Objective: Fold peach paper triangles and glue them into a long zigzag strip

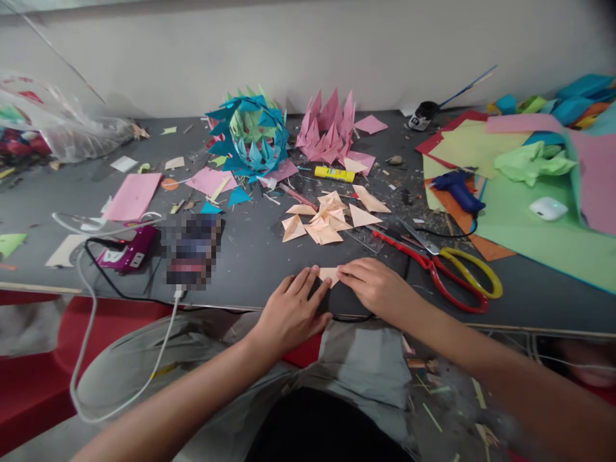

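A small peach paper piece (330, 274) lies flat at the near edge of the dark grey table (250, 250). My left hand (291, 311) presses its fingertips on the piece's left side. My right hand (375, 285) presses down on its right side. Most of the paper is hidden under my fingers. Just beyond lies a pile of folded peach paper triangles (327, 218). Farther back stand a blue and green folded paper ball (250, 135) and a pink spiky paper shape (327, 128).
Red and yellow scissors (447, 266) lie right of my hands. A yellow glue stick (334, 173), a blue glue gun (457, 189), coloured paper sheets (520, 218), a pink paper sheet (132, 196), a purple device (128, 253) with cables and a plastic bag (58, 128) surround them.
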`<act>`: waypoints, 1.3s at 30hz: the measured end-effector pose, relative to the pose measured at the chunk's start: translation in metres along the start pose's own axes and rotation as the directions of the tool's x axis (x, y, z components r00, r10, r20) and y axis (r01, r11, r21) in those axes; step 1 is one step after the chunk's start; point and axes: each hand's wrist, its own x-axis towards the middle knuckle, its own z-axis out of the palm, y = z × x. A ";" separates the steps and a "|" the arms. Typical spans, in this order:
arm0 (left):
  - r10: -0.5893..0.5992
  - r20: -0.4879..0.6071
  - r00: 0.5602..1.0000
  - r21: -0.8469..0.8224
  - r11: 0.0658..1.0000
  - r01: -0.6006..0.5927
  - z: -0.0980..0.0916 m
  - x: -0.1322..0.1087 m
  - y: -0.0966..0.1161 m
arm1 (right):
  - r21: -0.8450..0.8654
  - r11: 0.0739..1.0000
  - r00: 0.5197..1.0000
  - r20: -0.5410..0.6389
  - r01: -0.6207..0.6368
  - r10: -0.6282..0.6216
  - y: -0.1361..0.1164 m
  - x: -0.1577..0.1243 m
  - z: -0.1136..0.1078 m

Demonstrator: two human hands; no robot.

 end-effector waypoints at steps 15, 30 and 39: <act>0.036 -0.064 0.997 0.008 0.999 -0.035 0.032 -0.002 0.012 | -0.118 0.986 0.993 -0.044 -0.118 0.114 -0.024 -0.006 0.015; -0.201 -0.259 0.945 -0.373 0.923 0.094 0.018 0.014 -0.007 | 0.245 0.921 0.932 -0.125 -0.303 0.340 -0.019 0.004 0.009; -0.480 -0.238 0.844 -0.477 0.815 0.329 0.021 0.015 0.006 | 0.343 0.832 0.862 -0.109 -0.436 0.496 -0.022 0.011 0.012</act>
